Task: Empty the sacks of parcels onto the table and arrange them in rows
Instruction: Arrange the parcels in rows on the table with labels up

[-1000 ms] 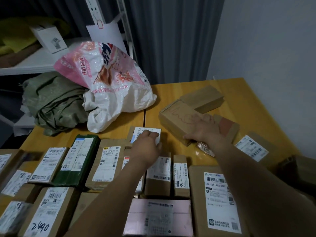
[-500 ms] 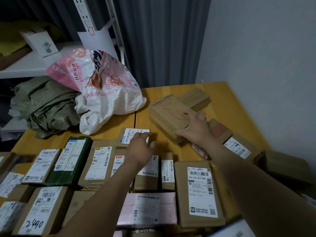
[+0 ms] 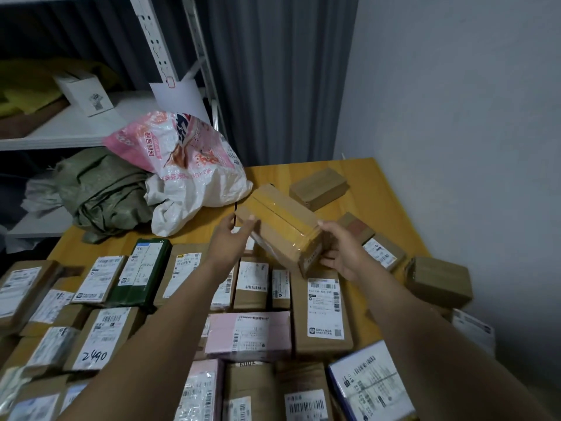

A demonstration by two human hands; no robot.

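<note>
A taped cardboard box [image 3: 277,223] hangs tilted above the wooden table [image 3: 368,196]. My right hand [image 3: 341,249] grips its near right end, thumb on top and fingers below. My left hand [image 3: 229,238] is spread, its fingertips touching the box's left corner. Beneath them, several labelled parcels [image 3: 324,311] lie side by side in rows across the table. A pink and white sack [image 3: 185,165] and a crumpled green sack [image 3: 103,192] lie at the table's far left.
Loose cardboard boxes [image 3: 318,188] lie on the far right part of the table, and another box [image 3: 440,281] is at its right edge near the grey wall. A white shelf unit [image 3: 69,129] and a dark curtain stand behind.
My right hand has lifted the cardboard box off the table and turned it over. My left hand has left the labelled parcel and risen to the box's left corner.
</note>
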